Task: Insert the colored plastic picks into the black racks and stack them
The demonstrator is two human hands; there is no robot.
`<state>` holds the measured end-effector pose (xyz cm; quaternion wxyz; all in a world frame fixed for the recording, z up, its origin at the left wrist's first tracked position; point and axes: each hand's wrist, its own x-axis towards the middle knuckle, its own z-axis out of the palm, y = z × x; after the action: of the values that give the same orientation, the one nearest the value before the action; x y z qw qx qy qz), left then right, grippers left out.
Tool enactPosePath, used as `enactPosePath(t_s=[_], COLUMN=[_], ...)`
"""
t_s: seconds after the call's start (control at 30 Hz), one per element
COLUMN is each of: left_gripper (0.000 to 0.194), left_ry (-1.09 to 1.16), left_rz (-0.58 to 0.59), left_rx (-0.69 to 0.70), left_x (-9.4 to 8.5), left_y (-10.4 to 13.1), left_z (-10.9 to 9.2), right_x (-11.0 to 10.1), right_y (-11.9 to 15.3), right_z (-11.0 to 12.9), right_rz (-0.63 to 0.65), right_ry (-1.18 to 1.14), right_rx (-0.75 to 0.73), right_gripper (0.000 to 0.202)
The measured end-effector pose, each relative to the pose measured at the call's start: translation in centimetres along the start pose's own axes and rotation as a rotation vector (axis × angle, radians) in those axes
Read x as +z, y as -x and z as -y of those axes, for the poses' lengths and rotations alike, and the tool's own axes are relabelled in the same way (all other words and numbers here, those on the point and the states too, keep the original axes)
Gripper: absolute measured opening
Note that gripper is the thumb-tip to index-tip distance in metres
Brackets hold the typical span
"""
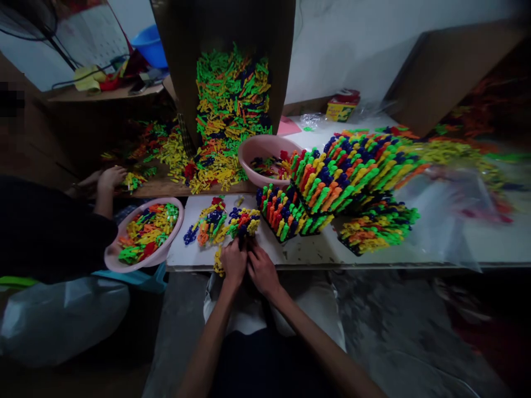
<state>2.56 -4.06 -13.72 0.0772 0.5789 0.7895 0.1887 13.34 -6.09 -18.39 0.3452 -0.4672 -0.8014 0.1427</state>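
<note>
My left hand (233, 261) is closed at the table's front edge, against the near side of a bundle of small plastic pieces (244, 220) in blue, yellow, red and orange. Beside it, my right hand (263, 270) has its fingers bent in toward the same bundle; what its fingertips grip is hidden. To the left lies a loose pile of similar pieces (211, 221). Some yellow pieces (218, 262) show left of my left hand. On the right, black trays hold dense upright rows of these coloured pieces (280, 213).
Behind the trays is a pink basin (244, 157) with loose pieces. A large open box (284, 72) spills a heap of pieces (232, 105). At left, a co-worker's hand (112, 177) is near another pink basin (110, 257). Clear plastic bags (440, 215) lie at right.
</note>
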Motion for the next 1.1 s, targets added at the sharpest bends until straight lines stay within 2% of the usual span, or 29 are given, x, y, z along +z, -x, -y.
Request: enactPosePath(t_s=[0.1,0.33,0.57,0.63,0.73,0.87,1.03,1.1], left_gripper=[0.031,0.029,0.021,0.018,0.015,0.028,0.037,0.039], left_ry=[0.042,0.029,0.043,0.125,0.376,0.732,0.914,0.935], left_rz=[0.007,-0.080,-0.095,-0.104,-0.109,-0.086,0.040,0.053], left_rx=[-0.036,-0.026,-0.011,-0.019,-0.049,-0.106,-0.090,-0.065], left_x=[0.2,0.6,0.2,-0.1,-0.8,-1.6,-1.8,-1.9], left_y=[-0.2,0.0,0.4,0.8,1.5,2.2,2.9,2.9], left_z=[0.0,0.0,-1.4,-1.5,-1.3,-0.9,-0.7,-0.6], right_x=[0.0,0.1,0.6,0.7,0.7,0.8,1.0,0.9], right_y=[0.1,0.1,0.3,0.4,0.4,0.4,0.4,0.4], right_z=[-0.3,0.0,-0.7,-0.9,-0.9,-0.7,-0.5,-0.4], right_rz=[0.010,0.011,0.018,0.019,0.008,-0.025,-0.043,-0.049], right_ry=[-0.024,-0.043,-0.083,-0.098,-0.112,-0.095,-0.089,-0.085], right_rx=[-0.012,-0.016,-0.001,0.003,-0.002,0.007,0.010,0.012], right_gripper=[0.044,0.051,0.060,0.062,0.060,0.052,0.046,0.047])
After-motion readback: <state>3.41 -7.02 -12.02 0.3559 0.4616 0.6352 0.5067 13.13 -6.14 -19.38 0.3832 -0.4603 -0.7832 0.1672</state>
